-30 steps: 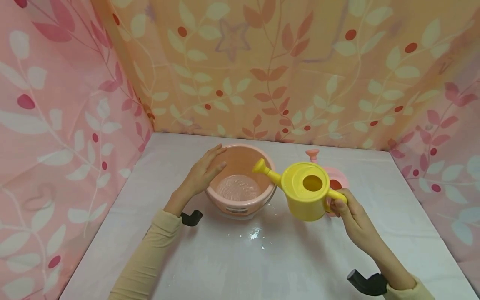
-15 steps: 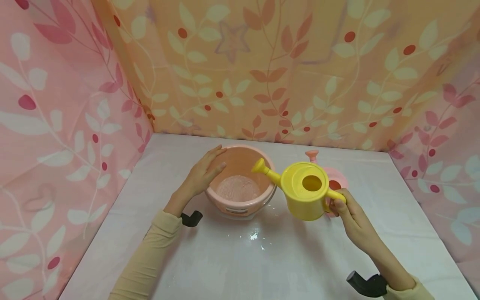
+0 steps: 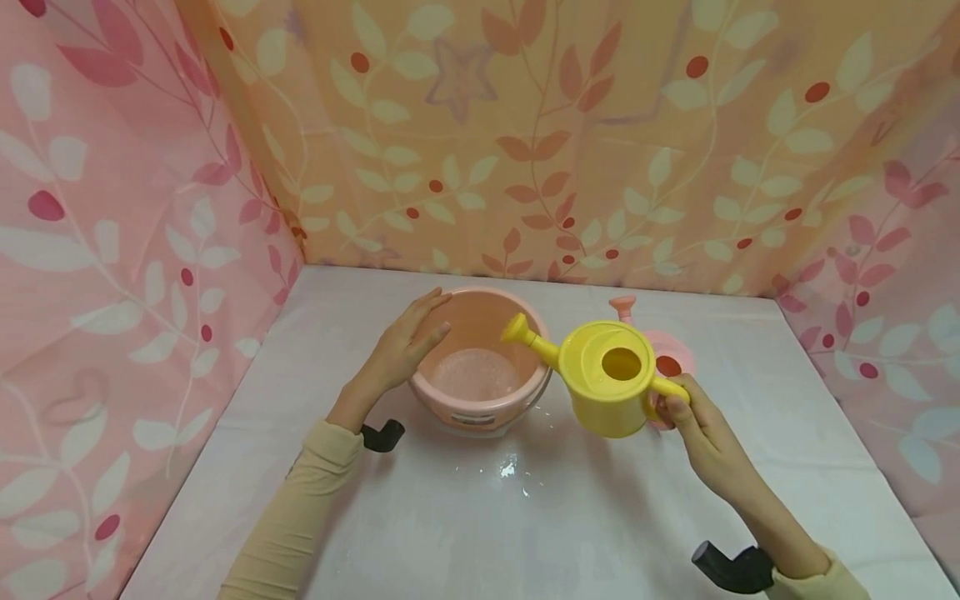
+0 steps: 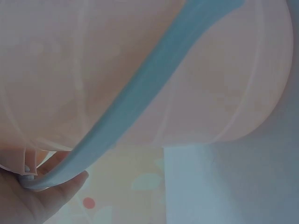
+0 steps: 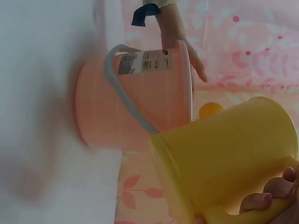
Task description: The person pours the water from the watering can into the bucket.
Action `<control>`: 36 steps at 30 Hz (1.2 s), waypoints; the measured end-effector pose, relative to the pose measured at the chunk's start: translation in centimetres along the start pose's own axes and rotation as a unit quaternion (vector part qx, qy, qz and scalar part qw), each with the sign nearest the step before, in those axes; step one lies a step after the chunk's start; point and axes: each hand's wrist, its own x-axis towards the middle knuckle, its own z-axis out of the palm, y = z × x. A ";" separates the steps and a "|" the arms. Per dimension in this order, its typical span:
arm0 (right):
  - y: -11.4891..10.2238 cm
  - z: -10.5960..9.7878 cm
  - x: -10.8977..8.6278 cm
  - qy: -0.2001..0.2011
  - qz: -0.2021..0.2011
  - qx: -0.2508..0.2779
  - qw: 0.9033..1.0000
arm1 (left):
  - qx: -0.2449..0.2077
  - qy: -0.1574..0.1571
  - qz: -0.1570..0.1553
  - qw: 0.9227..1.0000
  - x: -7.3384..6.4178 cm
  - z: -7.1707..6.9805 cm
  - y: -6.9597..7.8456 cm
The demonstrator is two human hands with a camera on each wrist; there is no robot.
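A yellow watering can (image 3: 609, 408) is held up in the air by my right hand (image 3: 708, 442), its fingers wrapped round the loop handle. Its spout tip points left and hangs over the right side of a pink bucket (image 3: 487, 321). Shallow clear water lies in the bucket; no stream shows from the spout. My left hand (image 3: 397, 350) rests at the bucket's left rim with fingers extended. Seen from the left wrist, the bucket's grey-blue handle (image 4: 135, 93) hangs down its side, its end beside that hand. The right wrist view shows a label (image 5: 145, 62) on the bucket.
Behind the yellow can stands a pink watering can (image 3: 673, 343), partly hidden. Water drops (image 3: 510, 467) lie on the white tabletop (image 3: 450, 533) in front of the bucket. Flowered cloth (image 3: 420, 167) hangs along the back and both sides.
Ripples on the water in the bucket have calmed. Both hands and the yellow watering can keep nearly the same place; the view shifts slightly.
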 end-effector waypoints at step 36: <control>0.4 -0.4 0.6 0.074 -0.056 -0.012 0.996 | 0.007 0.012 0.006 1.000 0.2 0.1 0.0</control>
